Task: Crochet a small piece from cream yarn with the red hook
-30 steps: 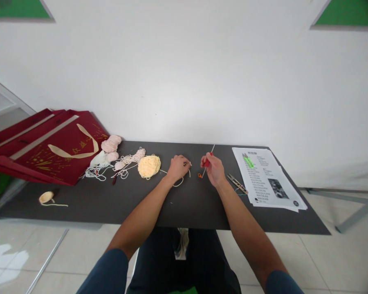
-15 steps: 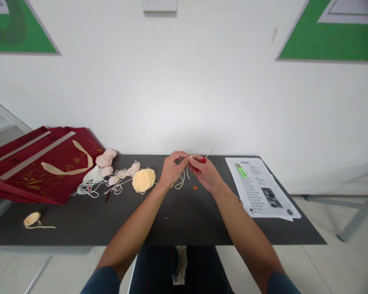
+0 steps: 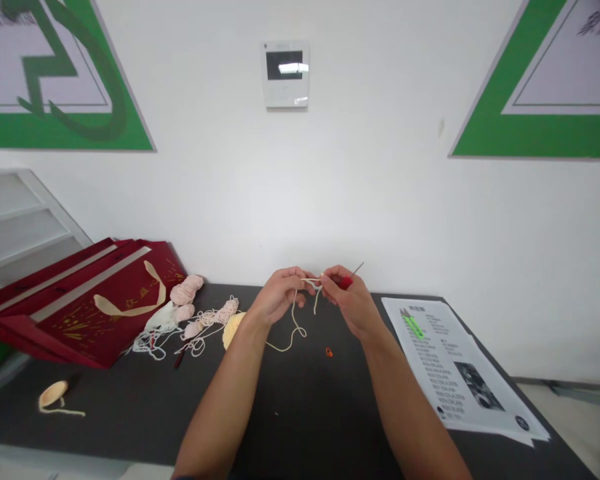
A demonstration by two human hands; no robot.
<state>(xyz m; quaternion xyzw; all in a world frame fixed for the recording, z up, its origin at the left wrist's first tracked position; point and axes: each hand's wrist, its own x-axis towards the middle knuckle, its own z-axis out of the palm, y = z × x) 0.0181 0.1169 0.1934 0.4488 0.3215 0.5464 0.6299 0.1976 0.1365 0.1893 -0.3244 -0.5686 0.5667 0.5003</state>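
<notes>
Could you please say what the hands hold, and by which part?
Right hand: the hook, by its red grip. Left hand: yarn, in the fingers; exact spot unclear.

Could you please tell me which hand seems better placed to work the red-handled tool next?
Probably the right hand: its fingers grip the red-handled tool, while the left hand holds the pale yarn.

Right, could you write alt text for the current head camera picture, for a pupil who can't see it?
A person's left hand holds pale yarn close to the right hand, which grips a slim red-handled tool, above a dark table. A yellow yarn ball sits partly behind the left forearm; printed sheets lie to the right.
</notes>
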